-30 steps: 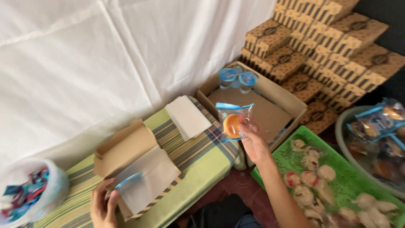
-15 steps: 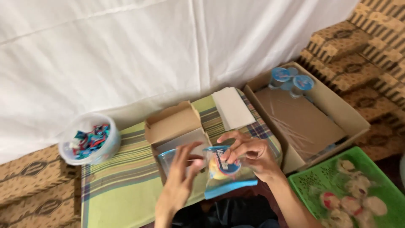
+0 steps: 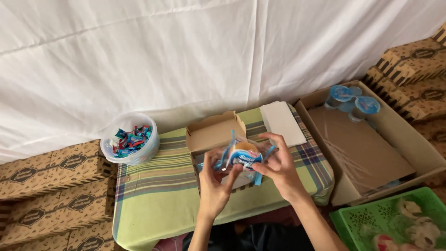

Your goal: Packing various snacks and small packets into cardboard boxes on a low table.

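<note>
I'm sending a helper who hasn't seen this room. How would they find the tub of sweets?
Start at the low table with the green striped cloth. At its back left corner stands a round clear tub, the only container filled with small bright wrapped sweets.

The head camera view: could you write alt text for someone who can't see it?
Two hands, left hand and right hand, hold a clear packet with a round bun over an open cardboard box on a striped green cloth. A tub of wrapped sweets stands to the left.
</note>
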